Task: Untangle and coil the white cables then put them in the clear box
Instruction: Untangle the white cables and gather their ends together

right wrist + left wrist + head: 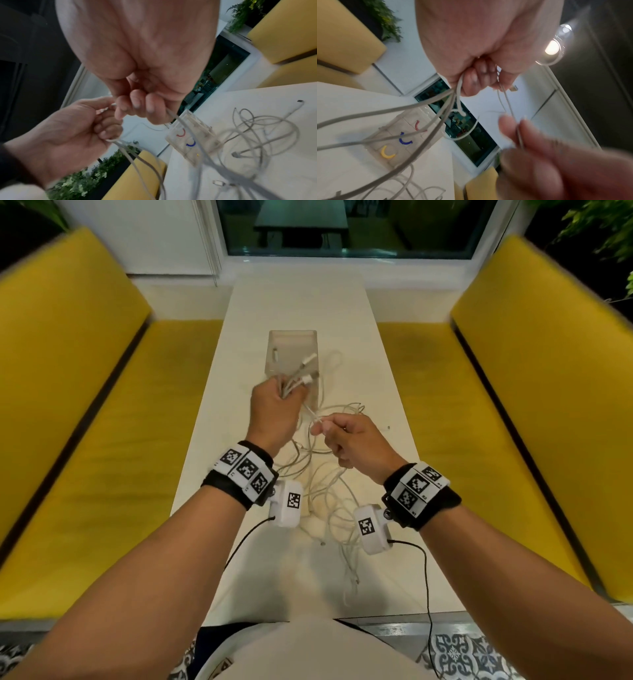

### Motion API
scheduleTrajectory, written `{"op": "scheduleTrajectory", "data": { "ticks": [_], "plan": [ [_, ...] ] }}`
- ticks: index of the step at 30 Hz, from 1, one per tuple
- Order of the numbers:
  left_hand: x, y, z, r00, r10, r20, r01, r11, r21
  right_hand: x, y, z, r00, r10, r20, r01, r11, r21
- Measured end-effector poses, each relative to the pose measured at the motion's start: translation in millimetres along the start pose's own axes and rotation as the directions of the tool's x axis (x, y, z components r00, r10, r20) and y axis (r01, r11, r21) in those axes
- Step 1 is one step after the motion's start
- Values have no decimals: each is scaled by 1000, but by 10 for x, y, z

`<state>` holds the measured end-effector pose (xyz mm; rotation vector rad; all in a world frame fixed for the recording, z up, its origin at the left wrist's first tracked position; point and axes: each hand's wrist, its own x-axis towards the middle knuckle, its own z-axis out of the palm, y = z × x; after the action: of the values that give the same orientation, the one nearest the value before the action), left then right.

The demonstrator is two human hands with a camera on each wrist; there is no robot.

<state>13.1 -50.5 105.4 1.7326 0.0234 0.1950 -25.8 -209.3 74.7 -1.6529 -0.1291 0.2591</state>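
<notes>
Cables (329, 501), white and badly snarled, are spread in loops along the white table (376, 364), and a gathered bunch of them is held up off the surface by the left hand (274, 409). That hand is closed in a fist round several strands, plug ends poking out past the knuckles towards the clear box (291, 345); the grip looks chosen to keep the sorted ends together while the rest is worked free. From the left wrist view the fingers (474, 79) are seen curled tight over the bundle, strands fanning out below them.

A single strand is pinched by the right hand (352, 440), thumb and fingers closed on it just beside the left fist, the other fingers curled under. It seems that this one strand is being singled out so it can be drawn clear of the knot.

Both forearms are raised over the near half of the table, wrists bent slightly inward, hands close together but not touching. The box stands further back, beyond the left hand; one short white piece appears to lie in it. Coiling is judged not yet begun: most of the tangle lies loose beneath the wrists.
</notes>
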Motion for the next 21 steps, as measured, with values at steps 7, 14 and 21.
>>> {"op": "scheduleTrajectory", "data": {
  "ticks": [7,14,21],
  "plan": [
    [293,46,-311,979,-7,-205,-25,988,-152,-114,545,-137,992,123,43,-123,992,-2],
    [394,190,-368,929,31,-370,-131,960,-247,-187,949,33,980,162,118,-135,970,-203],
    [274,121,-343,986,-30,-162,16,996,-88,-80,688,82,985,139,-103,-138,990,15]
  ]
}}
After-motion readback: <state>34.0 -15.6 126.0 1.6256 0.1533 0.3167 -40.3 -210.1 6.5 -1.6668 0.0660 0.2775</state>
